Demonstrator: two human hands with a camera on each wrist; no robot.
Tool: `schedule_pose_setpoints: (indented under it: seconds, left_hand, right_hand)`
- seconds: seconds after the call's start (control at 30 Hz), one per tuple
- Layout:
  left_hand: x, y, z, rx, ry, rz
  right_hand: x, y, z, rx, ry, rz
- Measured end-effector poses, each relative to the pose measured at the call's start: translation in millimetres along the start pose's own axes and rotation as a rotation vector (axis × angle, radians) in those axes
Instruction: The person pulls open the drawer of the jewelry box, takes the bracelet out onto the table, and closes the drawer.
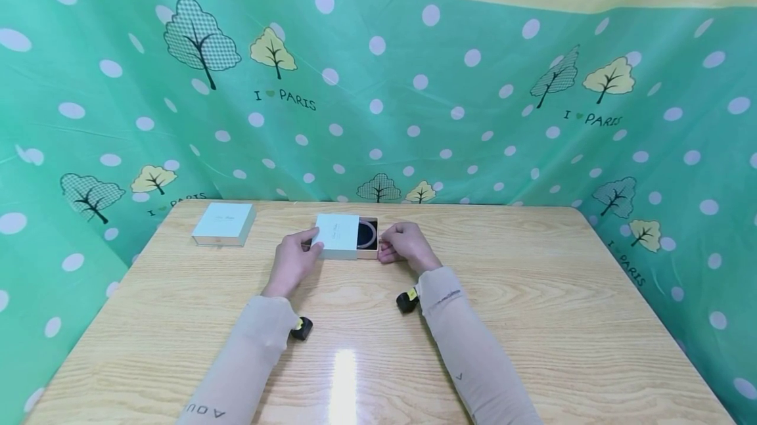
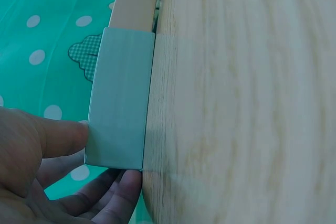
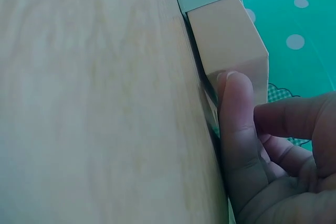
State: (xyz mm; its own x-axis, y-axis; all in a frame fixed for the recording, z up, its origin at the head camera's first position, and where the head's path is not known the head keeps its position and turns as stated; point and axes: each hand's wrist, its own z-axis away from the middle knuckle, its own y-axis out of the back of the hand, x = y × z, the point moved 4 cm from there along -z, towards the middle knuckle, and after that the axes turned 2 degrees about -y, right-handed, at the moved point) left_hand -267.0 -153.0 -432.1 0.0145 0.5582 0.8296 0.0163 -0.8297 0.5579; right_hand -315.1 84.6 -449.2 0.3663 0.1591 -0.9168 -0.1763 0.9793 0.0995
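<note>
A pale blue drawer-style gift box (image 1: 335, 236) lies near the table's far edge, its inner tray (image 1: 368, 255) partly out to the right. In the tray, a pinkish ring-shaped bangle (image 1: 374, 236) shows against dark lining, its left part hidden under the sleeve. My left hand (image 1: 294, 259) grips the sleeve's left end; in the left wrist view its thumb (image 2: 65, 137) lies at the upper edge, fingers bent at the end face. My right hand (image 1: 408, 246) pinches at the tray's outer end, and in the right wrist view a fingertip (image 3: 237, 90) overlaps that end.
A second pale blue box (image 1: 225, 223), closed, sits at the table's far left corner. The wooden table (image 1: 544, 300) ends at a green dotted curtain (image 1: 473, 110) behind it. Small black wrist cameras (image 1: 407, 301) hang by both cuffs, close over the tabletop.
</note>
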Motion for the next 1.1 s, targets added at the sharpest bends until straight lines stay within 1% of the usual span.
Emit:
schedule_pose_setpoints:
  seconds: [0.63,0.9,1.1]
  left_hand:
    - [0.1,-0.1,-0.4,-0.001,0.008,-0.014]
    - [3.0,-0.8,1.2,-0.008,0.012,-0.014]
    - [5.5,-0.1,1.9,0.006,0.006,-0.031]
  right_hand:
    - [1.8,3.0,-2.1,0.028,0.006,0.015]
    - [1.7,3.9,-2.1,0.019,0.020,0.015]
    - [-0.4,5.1,-0.8,0.026,0.025,0.023]
